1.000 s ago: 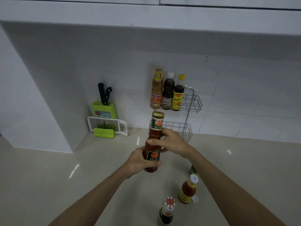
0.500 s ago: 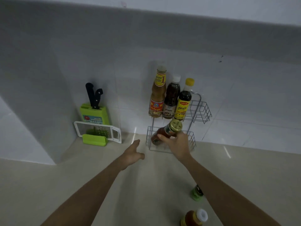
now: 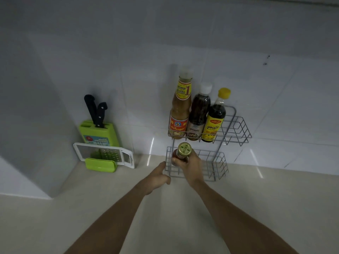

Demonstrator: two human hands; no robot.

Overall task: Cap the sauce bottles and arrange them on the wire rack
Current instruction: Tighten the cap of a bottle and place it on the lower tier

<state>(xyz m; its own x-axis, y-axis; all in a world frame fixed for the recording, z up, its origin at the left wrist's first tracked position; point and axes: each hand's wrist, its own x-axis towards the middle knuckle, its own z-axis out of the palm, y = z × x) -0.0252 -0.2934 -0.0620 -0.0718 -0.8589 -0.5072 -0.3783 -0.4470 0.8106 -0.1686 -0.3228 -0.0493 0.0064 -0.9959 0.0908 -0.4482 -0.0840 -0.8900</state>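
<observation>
A two-tier wire rack point(image 3: 236, 129) stands against the tiled wall. Its upper shelf holds three capped bottles: a tan sauce bottle point(image 3: 180, 109), a dark bottle with a white cap point(image 3: 199, 112) and a dark bottle with a yellow cap point(image 3: 216, 116). My right hand point(image 3: 190, 164) grips a red sauce bottle with a gold cap point(image 3: 181, 153), held upright at the left end of the lower shelf, inside the wire frame. My left hand point(image 3: 157, 177) rests beside the rack's lower left corner, fingers loosely curled, holding nothing.
A green knife block point(image 3: 97, 131) with two black-handled knives stands at the left by the wall, with a white and green grater point(image 3: 104, 158) in front of it. A white wall block juts out at the far left. The beige counter point(image 3: 91, 208) spreads below.
The red bottle has gone from tilted in front of the rack to upright inside the lower shelf. My left hand has moved closer to the rack. The view has tilted up, and the counter bottles have dropped out of sight.
</observation>
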